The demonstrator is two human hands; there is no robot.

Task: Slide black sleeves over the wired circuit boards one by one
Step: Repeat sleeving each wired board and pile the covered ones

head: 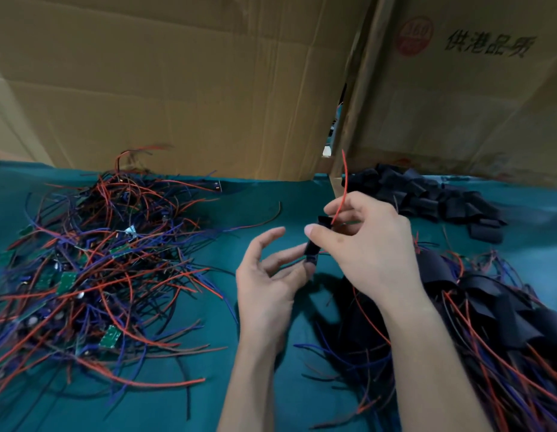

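both hands (317, 254) on black sleeve (311, 252), above bare green cloth (264, 194) mid-table

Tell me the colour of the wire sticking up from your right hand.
Red wire, rising above the right hand; clearest in the head view.

Bare cloth (271, 194) between wire heaps (93, 260)

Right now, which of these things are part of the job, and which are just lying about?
Part of the job:
- black sleeve held by both hands
- pile of bare green circuit boards with red and blue wires
- heap of empty black sleeves
- sleeved boards pile

Lying about:
- brown cardboard boxes
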